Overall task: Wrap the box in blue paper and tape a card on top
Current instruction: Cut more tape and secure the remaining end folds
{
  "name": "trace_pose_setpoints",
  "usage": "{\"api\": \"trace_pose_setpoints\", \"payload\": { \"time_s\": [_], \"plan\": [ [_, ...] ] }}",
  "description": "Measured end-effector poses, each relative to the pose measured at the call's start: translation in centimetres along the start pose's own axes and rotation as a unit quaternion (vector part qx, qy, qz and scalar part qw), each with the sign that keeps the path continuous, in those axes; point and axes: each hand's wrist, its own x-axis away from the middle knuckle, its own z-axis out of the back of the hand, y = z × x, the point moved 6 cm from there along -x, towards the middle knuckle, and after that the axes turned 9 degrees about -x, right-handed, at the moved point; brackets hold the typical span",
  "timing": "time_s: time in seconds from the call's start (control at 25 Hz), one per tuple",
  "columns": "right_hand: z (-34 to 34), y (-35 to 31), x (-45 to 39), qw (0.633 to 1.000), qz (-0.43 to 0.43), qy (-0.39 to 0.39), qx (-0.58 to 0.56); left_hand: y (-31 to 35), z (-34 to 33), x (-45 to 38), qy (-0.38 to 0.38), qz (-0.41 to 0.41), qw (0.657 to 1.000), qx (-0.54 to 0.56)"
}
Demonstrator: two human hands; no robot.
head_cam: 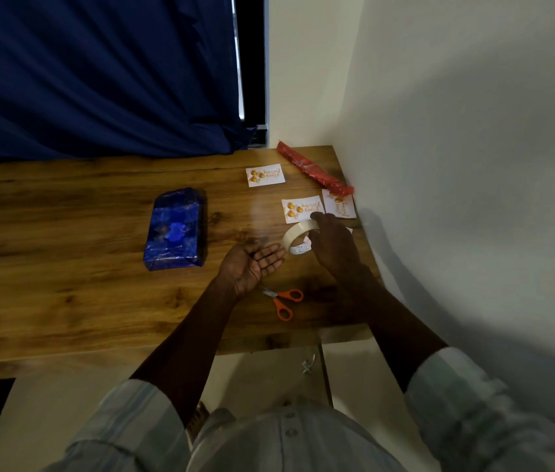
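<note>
A person stood at a wooden worktop [65, 206]. The box [175, 229], already wrapped in blue paper, lay to the left, its long axis running away from the person. The right hand [332, 241] gripped a roll of tape [298, 235] from above, near the right edge. The left hand [252, 264] rested between box and tape, palm up, fingers relaxed, holding nothing. Three cards lay beyond the tape; the nearest card [301, 208] sat just past the right hand, the closer hand to it. Orange-handled scissors [283, 301] lay nearer the person.

Home room: wooden table [65, 206], blue curtain [99, 73].
</note>
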Motion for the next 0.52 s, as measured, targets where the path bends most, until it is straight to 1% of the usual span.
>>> {"api": "trace_pose_setpoints", "payload": {
  "time_s": [0.04,0.08,0.12,0.16,0.2,0.24,0.36,0.52],
  "plan": [
    [-0.4,0.9,0.2,0.999,-0.031,-0.021,-0.022,0.2,-0.2,0.0,-0.005,-0.003,1.0,0.004],
    [-0.5,1.6,0.2,0.998,-0.049,-0.017,-0.02,0.6,-0.4,0.2,-0.012,-0.01,1.0,0.003],
    [-0.1,1.8,-0.1,0.997,-0.066,0.022,-0.039,1.2,-0.4,0.3,-0.017,-0.023,1.0,-0.003],
    [0.5,1.6,-0.7,0.996,-0.056,0.057,-0.032,1.8,-0.3,0.4,-0.018,-0.04,0.999,-0.01],
    [0.8,1.4,-1.0,0.995,-0.054,0.076,-0.032,2.4,-0.1,0.6,-0.015,-0.059,0.998,-0.018],
    [0.9,1.6,-1.2,0.994,-0.064,0.075,-0.044,3.1,0.2,0.8,-0.009,-0.075,0.997,-0.027],
    [0.3,2.6,-1.3,0.995,-0.08,0.045,-0.032,5.2,0.7,1.7,0.003,-0.129,0.99,-0.059],
    [-0.4,4.1,-0.6,0.993,-0.118,0.011,-0.001,7.6,1.0,2.9,-0.003,-0.178,0.981,-0.081]
  ]
}}
